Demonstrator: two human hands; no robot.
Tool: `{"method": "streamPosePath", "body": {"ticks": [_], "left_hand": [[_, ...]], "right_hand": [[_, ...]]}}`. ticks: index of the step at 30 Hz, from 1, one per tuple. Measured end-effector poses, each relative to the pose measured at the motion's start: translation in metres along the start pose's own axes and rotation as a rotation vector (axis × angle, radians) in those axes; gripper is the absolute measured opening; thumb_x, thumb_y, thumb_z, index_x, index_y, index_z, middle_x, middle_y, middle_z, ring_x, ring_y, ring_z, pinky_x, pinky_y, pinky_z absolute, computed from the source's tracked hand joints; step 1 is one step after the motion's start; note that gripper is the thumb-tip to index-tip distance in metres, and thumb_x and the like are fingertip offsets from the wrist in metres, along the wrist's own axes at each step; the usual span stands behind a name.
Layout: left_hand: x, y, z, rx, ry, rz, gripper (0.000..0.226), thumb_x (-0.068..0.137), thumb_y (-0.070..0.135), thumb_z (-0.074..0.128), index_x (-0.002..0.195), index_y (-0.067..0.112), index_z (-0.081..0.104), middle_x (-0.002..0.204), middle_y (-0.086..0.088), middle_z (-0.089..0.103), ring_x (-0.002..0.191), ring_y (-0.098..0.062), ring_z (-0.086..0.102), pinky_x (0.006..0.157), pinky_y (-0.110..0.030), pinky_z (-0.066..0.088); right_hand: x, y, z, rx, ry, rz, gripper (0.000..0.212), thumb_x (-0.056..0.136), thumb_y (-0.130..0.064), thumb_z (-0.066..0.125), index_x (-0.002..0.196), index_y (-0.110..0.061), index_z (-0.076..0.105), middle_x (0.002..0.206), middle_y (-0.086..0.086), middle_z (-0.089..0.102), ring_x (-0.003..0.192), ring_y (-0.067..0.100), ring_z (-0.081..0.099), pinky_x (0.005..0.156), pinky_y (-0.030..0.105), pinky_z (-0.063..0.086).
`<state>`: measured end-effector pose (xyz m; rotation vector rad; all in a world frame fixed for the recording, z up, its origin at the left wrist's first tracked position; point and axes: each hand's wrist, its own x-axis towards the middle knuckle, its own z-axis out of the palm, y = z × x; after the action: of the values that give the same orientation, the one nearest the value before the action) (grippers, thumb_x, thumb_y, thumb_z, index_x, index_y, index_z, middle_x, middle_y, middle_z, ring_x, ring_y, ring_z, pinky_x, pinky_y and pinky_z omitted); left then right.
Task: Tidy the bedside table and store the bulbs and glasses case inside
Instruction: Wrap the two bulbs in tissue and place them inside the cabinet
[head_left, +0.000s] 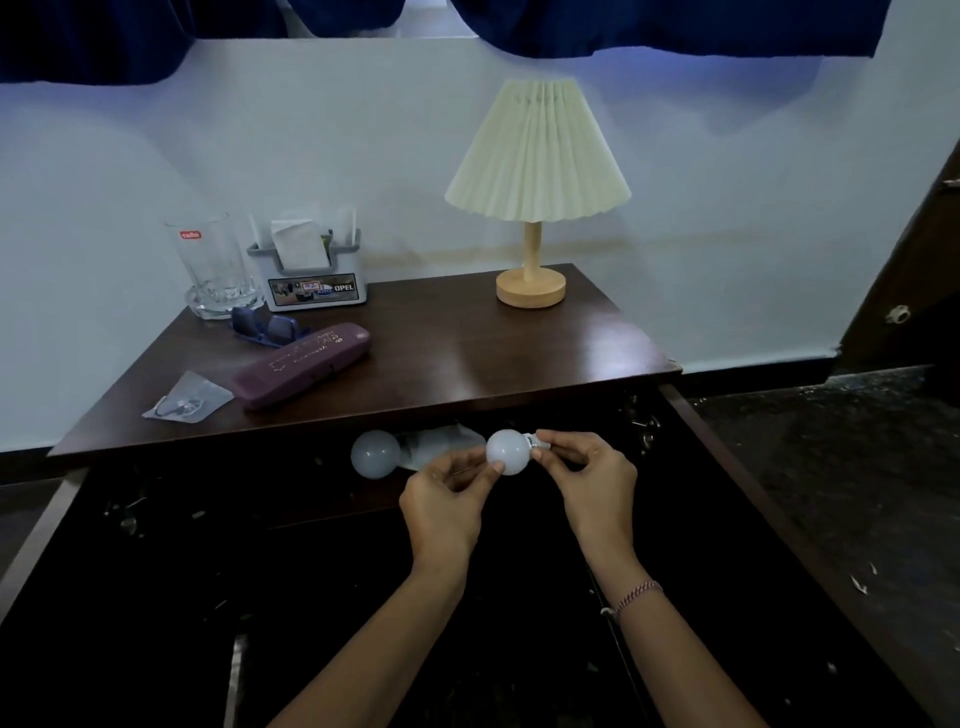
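A white bulb (509, 451) is held over the open dark drawer (311, 545) of the bedside table (467, 353). My right hand (587, 478) pinches its base and my left hand (447, 499) touches its globe with the fingertips. A second white bulb (375, 453) lies in the drawer just under the tabletop edge, beside a crumpled clear wrapper (441, 444). The purple glasses case (301, 370) lies shut on the left of the tabletop, with blue glasses (270, 328) behind it.
A drinking glass (215, 265) and a grey holder with papers (309, 270) stand at the back left. A pleated lamp (535, 197) stands at the back right. A small clear packet (187, 399) lies at the front left corner. Small debris litters the drawer.
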<state>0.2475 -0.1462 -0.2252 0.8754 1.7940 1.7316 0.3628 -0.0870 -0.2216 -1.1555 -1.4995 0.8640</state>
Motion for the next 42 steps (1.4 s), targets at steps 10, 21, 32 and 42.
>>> {"method": "streamPosePath", "body": {"ticks": [10,21,32,42], "left_hand": [[0.039,-0.041,0.021,0.168,-0.053,-0.155,0.022,0.081,0.012,0.070,0.102,0.005,0.072,0.104,-0.008,0.073,0.097,-0.015,0.066,0.093,-0.029,0.052],[0.077,-0.060,0.040,0.170,-0.185,-0.270,0.028,0.088,0.014,0.052,0.112,0.006,0.065,0.100,-0.010,0.068,0.081,-0.017,0.060,0.066,-0.021,0.044],[0.078,-0.057,0.037,0.116,-0.227,-0.259,0.030,0.086,0.023,0.052,0.111,0.010,0.060,0.093,-0.003,0.066,0.087,-0.017,0.060,0.064,-0.022,0.043],[0.016,-0.035,0.003,-0.001,0.028,-0.050,0.022,0.089,0.018,0.056,0.104,0.021,0.071,0.064,0.025,0.065,0.067,0.014,0.060,0.058,0.001,0.042]], "right_hand": [[0.023,0.054,0.036,-0.119,-0.089,0.129,0.018,0.083,-0.004,0.066,0.100,-0.005,0.071,0.102,0.009,0.072,0.088,0.010,0.065,0.083,0.017,0.047],[0.056,0.082,0.070,-0.177,-0.178,0.187,0.029,0.084,0.004,0.060,0.112,-0.001,0.065,0.114,0.016,0.068,0.103,0.020,0.063,0.089,0.020,0.043],[0.055,0.090,0.078,-0.160,-0.281,0.177,0.049,0.081,0.014,0.056,0.128,0.001,0.051,0.134,0.019,0.052,0.119,0.028,0.055,0.102,0.031,0.043],[0.007,0.054,0.046,-0.228,-0.153,-0.209,0.036,0.083,0.009,0.057,0.115,-0.007,0.063,0.117,0.006,0.059,0.108,0.019,0.060,0.096,0.029,0.049]]}}
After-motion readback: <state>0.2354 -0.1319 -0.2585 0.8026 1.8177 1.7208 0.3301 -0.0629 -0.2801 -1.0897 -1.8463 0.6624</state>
